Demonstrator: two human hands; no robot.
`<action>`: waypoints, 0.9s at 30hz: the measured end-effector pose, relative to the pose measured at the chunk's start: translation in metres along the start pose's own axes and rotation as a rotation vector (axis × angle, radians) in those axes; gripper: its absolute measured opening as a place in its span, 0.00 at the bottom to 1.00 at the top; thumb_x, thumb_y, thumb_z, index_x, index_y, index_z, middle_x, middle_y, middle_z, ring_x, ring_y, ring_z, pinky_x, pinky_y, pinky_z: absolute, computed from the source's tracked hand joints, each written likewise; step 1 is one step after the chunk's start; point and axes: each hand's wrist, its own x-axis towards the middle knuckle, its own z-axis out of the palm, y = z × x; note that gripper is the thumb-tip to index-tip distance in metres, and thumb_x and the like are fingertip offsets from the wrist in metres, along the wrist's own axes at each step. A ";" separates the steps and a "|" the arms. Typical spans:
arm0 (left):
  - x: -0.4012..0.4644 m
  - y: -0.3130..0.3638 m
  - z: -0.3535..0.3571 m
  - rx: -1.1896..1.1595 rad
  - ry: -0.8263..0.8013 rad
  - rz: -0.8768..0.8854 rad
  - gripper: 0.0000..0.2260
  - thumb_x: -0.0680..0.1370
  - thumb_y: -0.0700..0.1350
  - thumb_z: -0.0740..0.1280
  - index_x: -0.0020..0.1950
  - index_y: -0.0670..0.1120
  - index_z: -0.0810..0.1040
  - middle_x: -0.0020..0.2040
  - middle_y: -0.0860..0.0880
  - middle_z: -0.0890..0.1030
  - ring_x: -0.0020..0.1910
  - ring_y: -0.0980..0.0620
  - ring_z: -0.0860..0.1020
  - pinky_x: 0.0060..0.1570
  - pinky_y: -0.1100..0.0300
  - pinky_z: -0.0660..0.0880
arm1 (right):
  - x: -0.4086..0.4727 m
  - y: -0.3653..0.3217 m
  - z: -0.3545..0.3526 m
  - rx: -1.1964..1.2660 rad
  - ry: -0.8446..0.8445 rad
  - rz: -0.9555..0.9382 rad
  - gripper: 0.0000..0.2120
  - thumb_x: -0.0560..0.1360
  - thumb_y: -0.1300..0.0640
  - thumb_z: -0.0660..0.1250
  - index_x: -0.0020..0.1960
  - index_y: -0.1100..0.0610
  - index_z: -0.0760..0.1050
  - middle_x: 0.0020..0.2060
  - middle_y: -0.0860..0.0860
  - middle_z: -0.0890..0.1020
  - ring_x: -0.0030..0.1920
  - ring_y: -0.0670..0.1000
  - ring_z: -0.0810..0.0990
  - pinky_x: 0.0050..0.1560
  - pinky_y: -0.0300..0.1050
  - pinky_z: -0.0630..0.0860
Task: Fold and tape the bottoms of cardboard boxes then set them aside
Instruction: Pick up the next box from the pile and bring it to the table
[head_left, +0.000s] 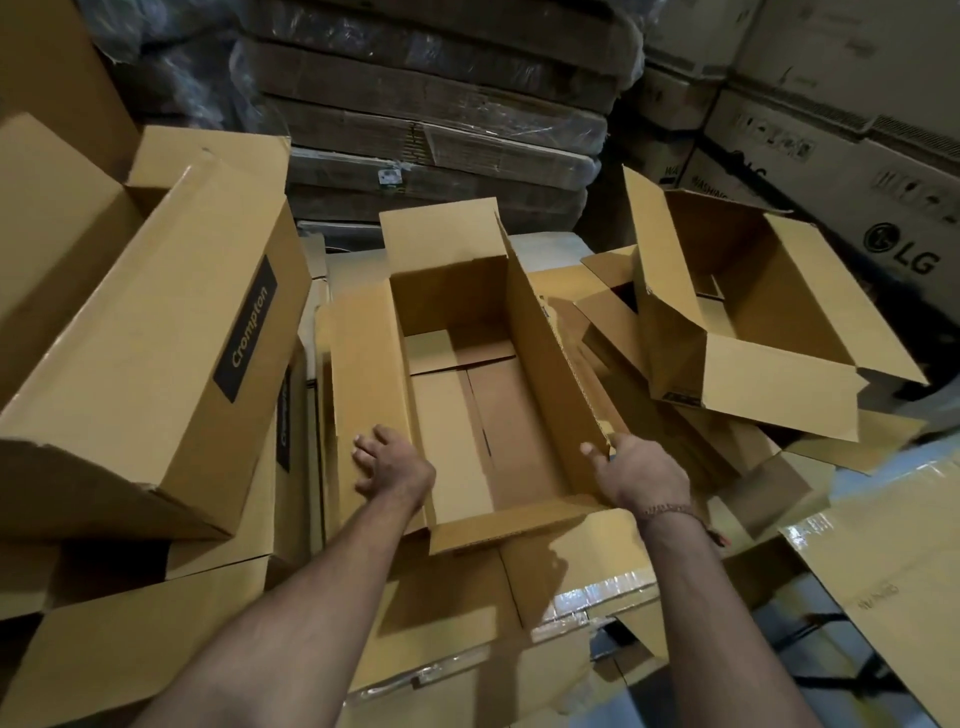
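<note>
Two hands are on the open box (467, 395) in front of me, which sits mouth-up in the middle of the pile with its long axis running away from me toward the wrapped stacks at the back. Its bottom flaps are folded shut inside, and I can read no print on it. My left hand (389, 465) rests on the left long flap, which is splayed outward, with its fingers spread and fairly straight. My right hand (636, 470) grips the near corner of the right long flap, thumb on the inner face and fingers curled behind it; a thread bracelet (670, 512) circles that wrist. The far short flap stands upright, and the near short flap folds out toward me.

To the left, a closed carton (156, 332) lies tilted, with a black label reading "Crompton" running up its side; a second such label shows on the box beneath, too dark to read fully. To the right, another open box (743, 312) lies tipped among loose flattened cardboard. Behind it, grey cartons (857, 171) are stacked, printed with "LG" and part of "WASHING". Glossy tape (602, 592) runs along a flattened sheet just below the open box. At lower right, another sheet (883, 577) bears faint lettering I cannot make out.
</note>
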 end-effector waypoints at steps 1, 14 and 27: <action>0.003 0.000 0.002 -0.018 -0.032 0.012 0.47 0.77 0.40 0.76 0.85 0.44 0.46 0.85 0.37 0.48 0.83 0.36 0.52 0.75 0.37 0.65 | 0.002 -0.002 -0.001 0.037 0.001 0.014 0.24 0.83 0.37 0.57 0.66 0.53 0.76 0.57 0.54 0.83 0.57 0.57 0.82 0.59 0.58 0.80; -0.017 0.015 -0.017 -0.107 -0.027 0.093 0.19 0.81 0.35 0.69 0.70 0.40 0.71 0.57 0.43 0.78 0.55 0.44 0.80 0.49 0.55 0.81 | -0.023 0.017 0.000 0.359 0.066 0.146 0.19 0.85 0.43 0.60 0.60 0.59 0.77 0.43 0.53 0.85 0.35 0.53 0.86 0.36 0.52 0.86; -0.141 0.038 -0.112 -0.402 0.184 0.274 0.18 0.82 0.35 0.66 0.71 0.41 0.71 0.65 0.42 0.77 0.62 0.42 0.78 0.52 0.53 0.78 | -0.124 0.045 -0.096 0.514 0.226 0.012 0.18 0.85 0.43 0.59 0.49 0.54 0.80 0.39 0.50 0.87 0.40 0.50 0.85 0.36 0.46 0.79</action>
